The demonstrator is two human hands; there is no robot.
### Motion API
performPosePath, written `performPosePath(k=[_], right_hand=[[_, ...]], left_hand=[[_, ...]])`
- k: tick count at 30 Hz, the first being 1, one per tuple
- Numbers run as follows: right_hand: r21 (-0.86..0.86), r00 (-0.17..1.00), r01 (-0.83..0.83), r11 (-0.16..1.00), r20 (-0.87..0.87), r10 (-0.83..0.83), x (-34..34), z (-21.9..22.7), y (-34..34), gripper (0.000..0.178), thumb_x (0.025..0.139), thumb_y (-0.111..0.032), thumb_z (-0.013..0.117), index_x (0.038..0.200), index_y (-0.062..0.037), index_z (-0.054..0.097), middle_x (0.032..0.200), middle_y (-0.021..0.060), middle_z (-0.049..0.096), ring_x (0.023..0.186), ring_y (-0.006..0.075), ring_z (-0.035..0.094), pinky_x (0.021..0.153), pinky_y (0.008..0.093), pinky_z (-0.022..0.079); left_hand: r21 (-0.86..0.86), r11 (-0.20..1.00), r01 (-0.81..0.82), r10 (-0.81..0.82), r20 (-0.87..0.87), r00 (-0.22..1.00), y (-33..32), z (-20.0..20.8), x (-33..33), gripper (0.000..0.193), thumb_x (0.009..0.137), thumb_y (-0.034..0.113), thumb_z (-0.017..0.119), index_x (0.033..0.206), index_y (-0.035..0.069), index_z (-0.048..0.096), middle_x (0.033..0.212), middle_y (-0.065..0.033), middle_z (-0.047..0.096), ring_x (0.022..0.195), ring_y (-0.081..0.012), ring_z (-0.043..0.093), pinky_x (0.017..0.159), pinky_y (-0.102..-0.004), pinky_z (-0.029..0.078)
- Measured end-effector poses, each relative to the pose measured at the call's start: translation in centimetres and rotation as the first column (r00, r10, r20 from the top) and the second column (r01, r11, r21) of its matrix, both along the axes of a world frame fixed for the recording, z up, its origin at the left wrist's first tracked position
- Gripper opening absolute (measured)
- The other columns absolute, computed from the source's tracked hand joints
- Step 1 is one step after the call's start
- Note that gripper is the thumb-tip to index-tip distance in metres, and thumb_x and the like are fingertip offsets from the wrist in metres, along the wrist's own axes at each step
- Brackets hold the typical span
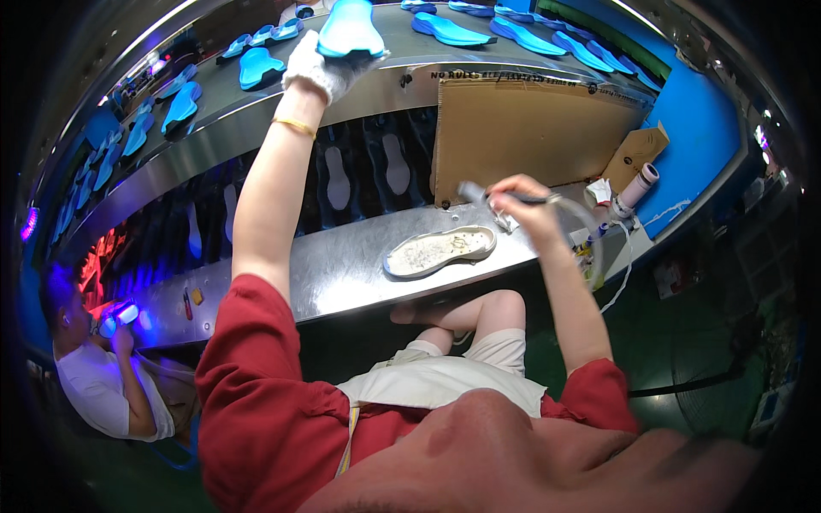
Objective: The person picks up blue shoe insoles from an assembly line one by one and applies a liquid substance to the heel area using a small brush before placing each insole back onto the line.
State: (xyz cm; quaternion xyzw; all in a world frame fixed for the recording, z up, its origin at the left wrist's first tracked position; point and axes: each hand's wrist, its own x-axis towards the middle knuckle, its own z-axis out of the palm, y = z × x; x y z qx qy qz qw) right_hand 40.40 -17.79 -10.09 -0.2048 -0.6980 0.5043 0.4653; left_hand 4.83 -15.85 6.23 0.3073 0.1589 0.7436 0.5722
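Observation:
My left hand [325, 73], in a white knit glove, reaches far forward over the raised belt. It is closed at the lower edge of a light blue shoe sole [351, 30], with the fingers partly hidden behind it. Bare, my right hand [523, 205] grips a dark-handled brush [475, 193] above the metal bench, its pale head pointing left and blurred. A clear hose runs from the handle's end toward the right. Below the brush, an off-white shoe sole [440, 250] lies on the bench with its hollow side up, stained inside.
Several blue soles [449, 30] lie along the belt [398, 43]. A cardboard sheet [522, 128] stands under its edge, beside dark racks holding sole-shaped pieces [338, 175]. A white roll [637, 184] and bottles crowd the bench's right end. At left, another person [107, 376] sits near a purple-lit lamp.

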Motion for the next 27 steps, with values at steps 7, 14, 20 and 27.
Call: performPosePath(k=[7,14,20,27], right_hand=[[0.034,0.990,0.066,0.997,-0.129,-0.061,0.0,3.5,-2.3,0.013,0.083,-0.001,0.065,0.096,0.0008,0.064,0.093,0.0103,0.067,0.075,0.0112,0.062,0.070,0.0231,0.051],[-0.080,0.987,0.055,0.995,0.154,-0.042,-2.8,-7.1,-0.9,0.012,0.083,-0.006,0.066,0.095,-0.0022,0.065,0.087,0.0055,0.067,0.071,0.0091,0.060,0.063,0.0220,0.046],[-0.236,0.996,-0.028,0.971,-0.084,0.008,-1.4,-2.9,-3.6,0.019,0.083,-0.009,0.069,0.099,-0.0001,0.064,0.090,0.0055,0.067,0.076,0.0096,0.063,0.069,0.0216,0.048],[-0.067,0.992,-0.029,0.997,-0.126,0.020,-2.1,-4.9,-5.6,0.016,0.083,-0.002,0.068,0.098,-0.0013,0.062,0.089,0.0034,0.064,0.080,0.0063,0.058,0.074,0.0189,0.046]], left_hand=[[0.742,0.665,-0.080,0.384,-0.433,-0.816,-3.3,-2.2,-6.5,0.032,0.096,0.022,0.044,0.125,0.017,0.055,0.128,-0.0031,0.056,0.119,-0.0195,0.050,0.106,-0.0322,0.035],[0.856,0.401,-0.326,0.288,-0.456,-0.842,-4.1,-0.8,-15.5,0.051,0.084,0.041,0.061,0.125,0.009,0.057,0.126,-0.0148,0.057,0.118,-0.0300,0.051,0.101,-0.0372,0.040],[0.654,0.444,-0.612,0.320,-0.754,-0.574,-9.6,-1.7,-10.6,0.034,0.080,0.037,0.068,0.104,0.013,0.068,0.104,-0.0119,0.066,0.094,-0.0293,0.062,0.085,-0.0360,0.048],[0.758,0.315,-0.571,0.935,-0.351,0.049,-17.8,-1.8,-7.0,0.024,0.086,0.024,0.069,0.097,0.003,0.065,0.098,-0.0073,0.066,0.092,-0.0154,0.060,0.089,-0.0307,0.047]])
